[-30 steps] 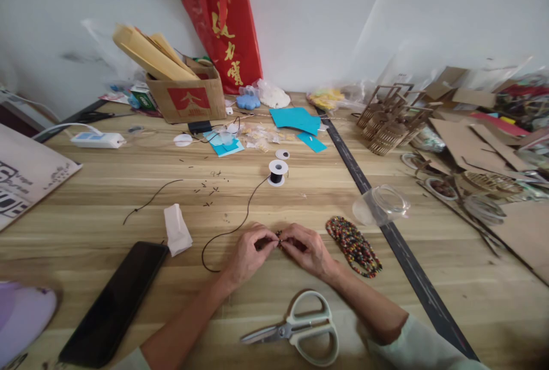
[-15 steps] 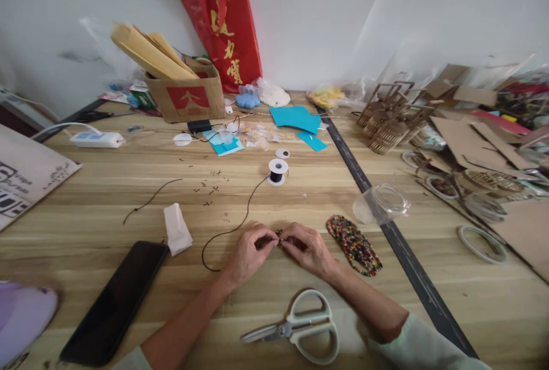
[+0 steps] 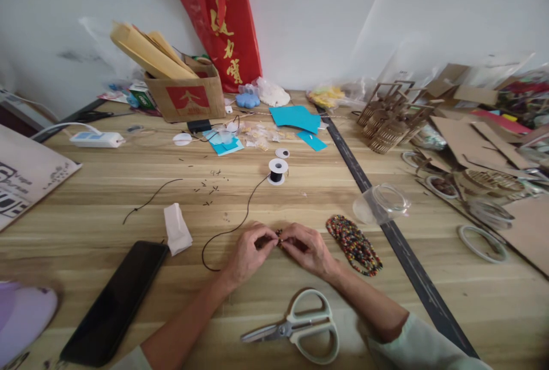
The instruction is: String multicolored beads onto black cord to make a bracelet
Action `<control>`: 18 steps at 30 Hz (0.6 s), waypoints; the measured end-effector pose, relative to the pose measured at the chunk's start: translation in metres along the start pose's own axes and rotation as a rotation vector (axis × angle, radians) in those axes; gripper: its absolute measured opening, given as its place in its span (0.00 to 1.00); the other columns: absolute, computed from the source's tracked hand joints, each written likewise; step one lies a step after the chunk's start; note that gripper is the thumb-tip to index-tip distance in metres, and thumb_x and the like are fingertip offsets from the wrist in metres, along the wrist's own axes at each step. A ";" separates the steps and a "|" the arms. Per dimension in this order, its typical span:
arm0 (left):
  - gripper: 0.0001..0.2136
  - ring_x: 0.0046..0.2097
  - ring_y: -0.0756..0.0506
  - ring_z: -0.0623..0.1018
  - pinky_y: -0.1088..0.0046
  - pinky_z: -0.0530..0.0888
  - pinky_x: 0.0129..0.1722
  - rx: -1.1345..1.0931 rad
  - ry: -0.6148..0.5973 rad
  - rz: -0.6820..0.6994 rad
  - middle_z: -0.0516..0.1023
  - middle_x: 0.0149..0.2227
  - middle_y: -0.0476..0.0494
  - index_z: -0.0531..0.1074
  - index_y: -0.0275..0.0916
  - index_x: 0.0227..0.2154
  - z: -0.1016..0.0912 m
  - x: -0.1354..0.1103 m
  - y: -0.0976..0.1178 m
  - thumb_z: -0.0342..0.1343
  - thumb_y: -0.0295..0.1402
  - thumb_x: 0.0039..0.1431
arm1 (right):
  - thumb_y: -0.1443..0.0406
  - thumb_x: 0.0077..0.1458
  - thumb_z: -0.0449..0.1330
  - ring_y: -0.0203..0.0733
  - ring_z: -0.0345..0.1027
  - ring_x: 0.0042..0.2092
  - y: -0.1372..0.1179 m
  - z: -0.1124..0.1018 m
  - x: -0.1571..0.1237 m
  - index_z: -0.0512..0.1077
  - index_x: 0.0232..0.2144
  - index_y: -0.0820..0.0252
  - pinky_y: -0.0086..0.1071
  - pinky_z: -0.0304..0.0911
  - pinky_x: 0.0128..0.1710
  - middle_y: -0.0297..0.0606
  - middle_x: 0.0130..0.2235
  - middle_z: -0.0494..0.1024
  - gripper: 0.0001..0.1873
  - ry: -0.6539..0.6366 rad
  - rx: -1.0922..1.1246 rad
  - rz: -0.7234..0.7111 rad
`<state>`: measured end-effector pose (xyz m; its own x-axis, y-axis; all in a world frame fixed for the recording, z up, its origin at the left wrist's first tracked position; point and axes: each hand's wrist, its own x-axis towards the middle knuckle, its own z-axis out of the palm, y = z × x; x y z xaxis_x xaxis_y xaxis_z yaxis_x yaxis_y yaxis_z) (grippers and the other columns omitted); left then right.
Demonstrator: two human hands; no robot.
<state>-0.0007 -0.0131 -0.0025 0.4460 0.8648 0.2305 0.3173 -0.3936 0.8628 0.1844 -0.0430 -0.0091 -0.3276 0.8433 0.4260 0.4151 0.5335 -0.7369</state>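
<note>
My left hand (image 3: 252, 250) and my right hand (image 3: 305, 247) meet fingertip to fingertip over the table, both pinching a small beaded strand (image 3: 279, 234) of dark and coloured beads. Most of that strand is hidden by my fingers. A black cord (image 3: 247, 210) curves from a white spool (image 3: 278, 171) to the table beside my left hand, where its end goes out of sight. To the right of my right hand lies a coiled heap of multicoloured bead strings (image 3: 354, 244). Scissors with pale handles (image 3: 311, 324) rest in front of me, between my forearms.
A black phone (image 3: 115, 301) and a folded white paper (image 3: 177, 229) lie to the left, near a loose piece of black cord (image 3: 156, 193). Rightward are a plastic bag with a ring (image 3: 381, 203) and small woven baskets (image 3: 388, 121). Blue cards (image 3: 295, 118) lie farther back.
</note>
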 end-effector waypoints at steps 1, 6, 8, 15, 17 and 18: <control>0.04 0.34 0.47 0.74 0.72 0.70 0.36 0.004 -0.002 -0.002 0.75 0.27 0.46 0.73 0.37 0.25 0.000 0.000 0.001 0.56 0.24 0.52 | 0.66 0.60 0.55 0.37 0.69 0.33 0.000 0.000 0.000 0.72 0.35 0.60 0.27 0.65 0.32 0.40 0.32 0.76 0.05 0.000 -0.001 0.000; 0.05 0.34 0.47 0.74 0.72 0.70 0.35 0.009 -0.003 -0.012 0.75 0.27 0.46 0.73 0.37 0.25 -0.001 0.001 0.002 0.55 0.24 0.52 | 0.66 0.60 0.55 0.37 0.70 0.33 -0.001 0.000 0.001 0.72 0.35 0.60 0.28 0.65 0.32 0.41 0.32 0.76 0.05 0.007 -0.004 -0.003; 0.05 0.33 0.47 0.74 0.72 0.70 0.35 0.006 0.000 -0.010 0.75 0.27 0.46 0.73 0.37 0.25 -0.001 0.000 0.002 0.55 0.23 0.52 | 0.66 0.60 0.55 0.37 0.70 0.32 -0.001 0.000 0.001 0.72 0.35 0.60 0.28 0.65 0.31 0.41 0.32 0.77 0.06 0.010 -0.007 -0.004; 0.05 0.34 0.46 0.74 0.72 0.70 0.36 -0.007 -0.007 -0.007 0.76 0.28 0.45 0.74 0.37 0.25 0.001 0.000 0.000 0.56 0.22 0.51 | 0.66 0.60 0.56 0.37 0.70 0.32 -0.001 0.000 0.001 0.72 0.35 0.60 0.27 0.65 0.31 0.40 0.31 0.77 0.05 0.024 -0.018 0.013; 0.05 0.35 0.46 0.74 0.71 0.70 0.36 -0.009 -0.011 -0.002 0.76 0.28 0.45 0.74 0.37 0.25 0.001 0.000 -0.001 0.56 0.22 0.51 | 0.66 0.60 0.56 0.37 0.70 0.31 -0.001 0.000 0.000 0.72 0.34 0.60 0.27 0.65 0.31 0.40 0.31 0.77 0.05 0.028 -0.020 0.011; 0.05 0.35 0.46 0.74 0.71 0.70 0.37 -0.010 -0.012 0.001 0.76 0.28 0.45 0.74 0.36 0.25 0.001 0.000 -0.001 0.56 0.22 0.52 | 0.66 0.60 0.56 0.37 0.70 0.31 -0.001 0.000 0.000 0.72 0.34 0.60 0.27 0.65 0.30 0.39 0.31 0.77 0.05 0.031 -0.017 0.008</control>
<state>-0.0002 -0.0126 -0.0037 0.4565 0.8607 0.2254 0.3088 -0.3909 0.8671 0.1835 -0.0434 -0.0084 -0.2984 0.8488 0.4365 0.4320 0.5279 -0.7312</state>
